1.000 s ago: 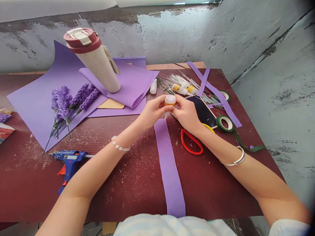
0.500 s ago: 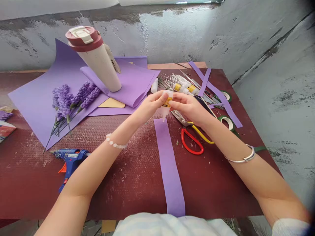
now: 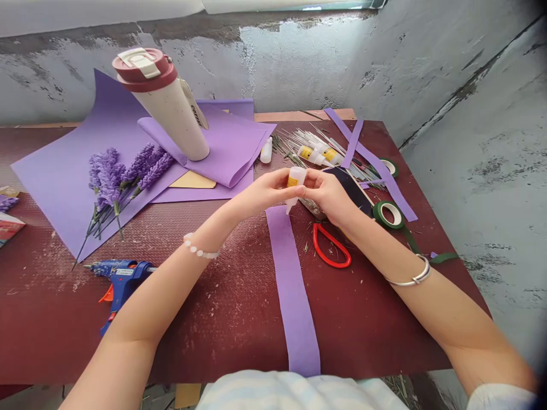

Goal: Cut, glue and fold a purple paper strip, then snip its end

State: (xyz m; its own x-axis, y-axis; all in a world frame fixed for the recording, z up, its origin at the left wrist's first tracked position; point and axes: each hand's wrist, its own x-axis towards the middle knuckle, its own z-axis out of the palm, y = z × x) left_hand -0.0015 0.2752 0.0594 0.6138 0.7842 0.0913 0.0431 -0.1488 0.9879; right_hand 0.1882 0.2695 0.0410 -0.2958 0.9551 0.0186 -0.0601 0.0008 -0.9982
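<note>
A small white glue bottle (image 3: 296, 177) with a yellow label is held upside down, its nozzle pointing down over the far end of a purple paper strip (image 3: 294, 290). My left hand (image 3: 268, 189) grips the bottle from the left, fingers closed. From the right, my right hand (image 3: 329, 191) is closed on it too, its thumb reaching across the lower part. Whether the nozzle tip touches the strip I cannot tell. Red-handled scissors (image 3: 331, 250) lie just right of the strip, partly hidden beneath my right hand and forearm.
A hot glue gun (image 3: 123, 279) lies beside my left forearm. Behind it are lavender stems (image 3: 109, 176) on purple sheets (image 3: 51, 171) and a tall coffee tumbler (image 3: 173, 114). Toward the back right lie wires (image 3: 305, 138), glue bottles (image 3: 311, 155), green tape (image 3: 388, 215) and purple strips (image 3: 380, 162).
Both hands have come slightly nearer with the glue bottle and shifted a little right. My right thumb now lies lower across the bottle. More of the scissors is covered.
</note>
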